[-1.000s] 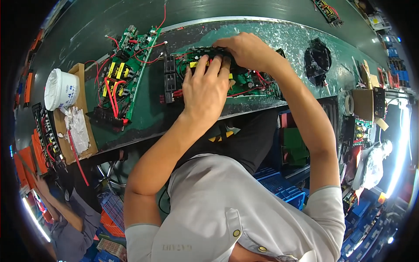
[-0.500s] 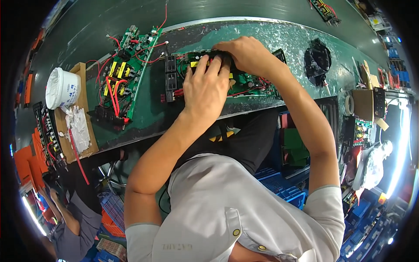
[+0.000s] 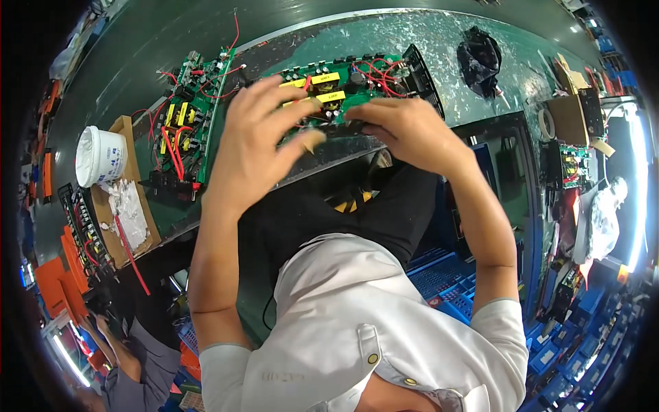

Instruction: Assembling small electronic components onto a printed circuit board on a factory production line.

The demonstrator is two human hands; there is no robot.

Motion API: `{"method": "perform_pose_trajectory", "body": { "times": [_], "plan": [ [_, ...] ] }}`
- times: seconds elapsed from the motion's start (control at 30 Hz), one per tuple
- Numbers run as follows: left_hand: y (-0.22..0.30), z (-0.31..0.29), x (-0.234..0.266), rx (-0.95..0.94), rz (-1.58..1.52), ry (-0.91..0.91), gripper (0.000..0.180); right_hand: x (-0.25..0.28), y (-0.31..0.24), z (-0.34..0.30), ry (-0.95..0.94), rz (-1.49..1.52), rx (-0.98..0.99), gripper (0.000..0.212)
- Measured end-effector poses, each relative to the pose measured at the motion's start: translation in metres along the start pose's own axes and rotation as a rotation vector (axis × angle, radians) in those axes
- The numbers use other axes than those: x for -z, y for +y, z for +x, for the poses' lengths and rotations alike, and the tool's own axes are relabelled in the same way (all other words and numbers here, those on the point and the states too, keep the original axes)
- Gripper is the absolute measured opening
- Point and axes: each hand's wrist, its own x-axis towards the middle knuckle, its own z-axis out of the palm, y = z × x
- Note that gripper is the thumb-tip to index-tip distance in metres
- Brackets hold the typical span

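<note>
A green circuit board (image 3: 322,104) with yellow-wrapped transformers, red wires and a black slotted end panel (image 3: 423,81) lies on the bench in front of me. Over its left end, my left hand (image 3: 257,141) is raised with fingers spread, slightly blurred, and covers that end. The left thumb has a yellowish-brown tip. My right hand (image 3: 415,134) is at the board's near edge, its fingers bent together on that edge; their tips are partly hidden. A second, similar board (image 3: 180,127) with red wires stands to the left.
At the left, a white tub (image 3: 101,156) stands by a cardboard tray (image 3: 152,223) smeared with white paste. A crumpled black bag (image 3: 479,62) lies at the far right of the worn green bench. Blue crates (image 3: 449,292) are below the bench. Another person (image 3: 137,357) sits at lower left.
My left hand has lifted and moved left, opening its fingers. My right hand has come from the board's far side to its near edge. The transformers and end panel now show more fully.
</note>
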Motion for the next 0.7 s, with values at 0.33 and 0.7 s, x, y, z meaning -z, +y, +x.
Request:
{"method": "perform_pose_trajectory", "body": {
  "times": [0.33,0.7],
  "plan": [
    [0.023,-0.033,-0.035,0.093,0.206,-0.007,0.016,-0.035,0.0,-0.032,0.061,-0.105,-0.048,0.023],
    [-0.008,-0.011,-0.034,0.02,0.227,-0.084,0.02,-0.038,0.031,0.002,0.175,-0.212,0.139,0.024]
  ]
}}
